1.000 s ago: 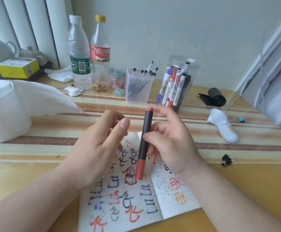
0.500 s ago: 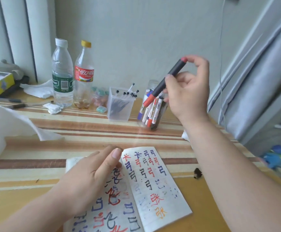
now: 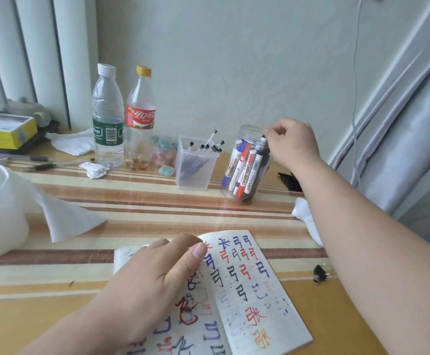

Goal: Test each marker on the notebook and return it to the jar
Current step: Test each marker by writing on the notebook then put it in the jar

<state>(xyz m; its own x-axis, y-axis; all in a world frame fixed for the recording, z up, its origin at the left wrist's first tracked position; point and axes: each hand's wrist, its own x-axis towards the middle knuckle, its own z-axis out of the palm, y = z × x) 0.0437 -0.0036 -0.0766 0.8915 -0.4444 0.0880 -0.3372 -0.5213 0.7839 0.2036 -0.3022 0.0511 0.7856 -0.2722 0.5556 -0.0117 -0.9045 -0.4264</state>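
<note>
The open notebook (image 3: 249,285), covered in red, blue and black test marks, lies at the near edge of the table. My left hand (image 3: 155,280) rests flat on its left page, holding nothing. The clear plastic jar (image 3: 251,130) stands at the back right with several markers (image 3: 244,167) leaning inside. My right hand (image 3: 292,143) is at the jar's rim, fingertips pinched on the top end of the dark marker (image 3: 263,147), which stands inside the jar.
A square clear cup of thin pens (image 3: 196,162) stands left of the jar, with two plastic bottles (image 3: 121,119) behind it. A paper roll (image 3: 1,208) sits at left. A white device (image 3: 307,221) and a small black clip (image 3: 320,276) lie under my right forearm.
My right hand carried the dark red-capped marker from the notebook up to the jar and lowered it in. My left hand stayed on the notebook. The view shifted right.
</note>
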